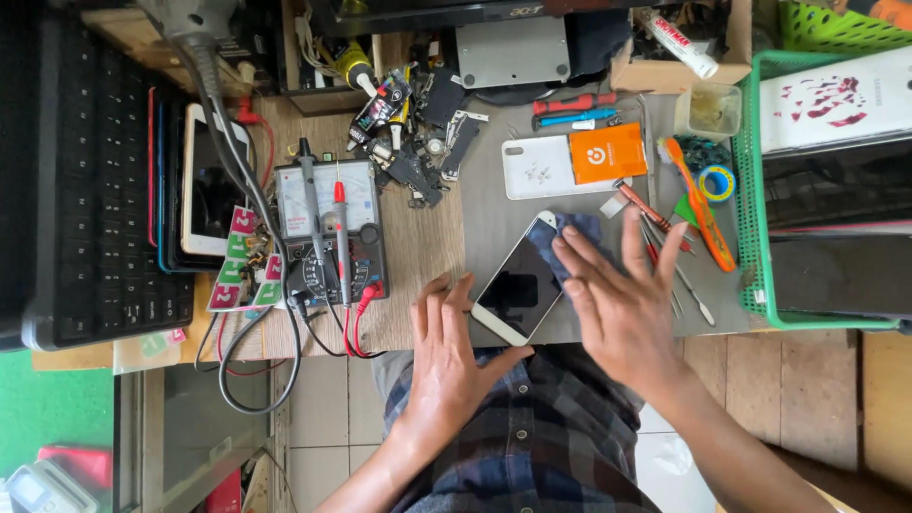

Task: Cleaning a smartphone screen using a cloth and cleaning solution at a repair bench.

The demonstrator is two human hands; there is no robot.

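Diagonally between the hands: white phone (518,283), long axis slanting up-right; left hand (454,342) flat, empty, bracing its lower edge; right hand (617,290) spread, pressing dark cloth (570,233) on its top.

Your left hand (446,356) rests at the near edge of the workbench (418,247), touching the near corner of the smartphone (521,280) lying aslant on the work mat (494,204). Your right hand (617,299) lies just right of it, fingers on the cloth (570,233) over its far end. The multimeter (332,233) sits left; the keyboard (90,180) farther left; tweezers (679,275) right.
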